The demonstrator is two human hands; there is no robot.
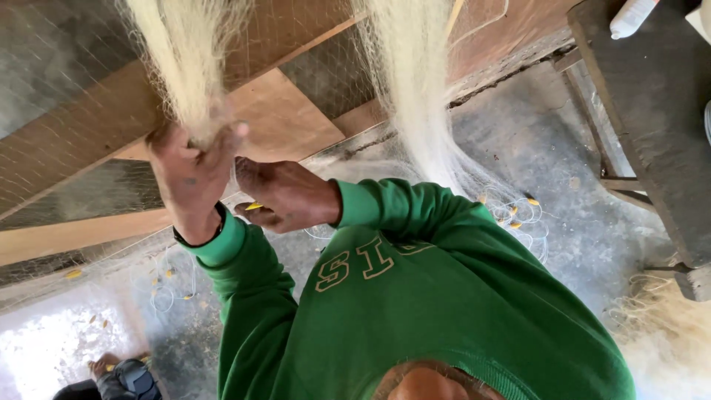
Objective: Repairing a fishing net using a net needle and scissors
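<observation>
My left hand (194,174) is raised in front of me and shut on a thick bunch of pale, fine fishing net (189,67) that runs up out of view. Just to its right, my right hand (287,196) has its fingers curled, with a small yellow float (254,206) at the fingertips; whether it pinches the float or net strands I cannot tell. Both arms wear green sleeves. A second bunch of the same net (415,89) hangs to the right and spreads onto the floor.
Wooden planks (281,111) lie beyond the hands under loose mesh. Small yellow floats (518,211) dot the net on the grey concrete floor. A dark bench (655,126) with a white bottle (631,16) stands at right, a net heap (666,337) below it. A shoed foot (122,376) shows at the bottom left.
</observation>
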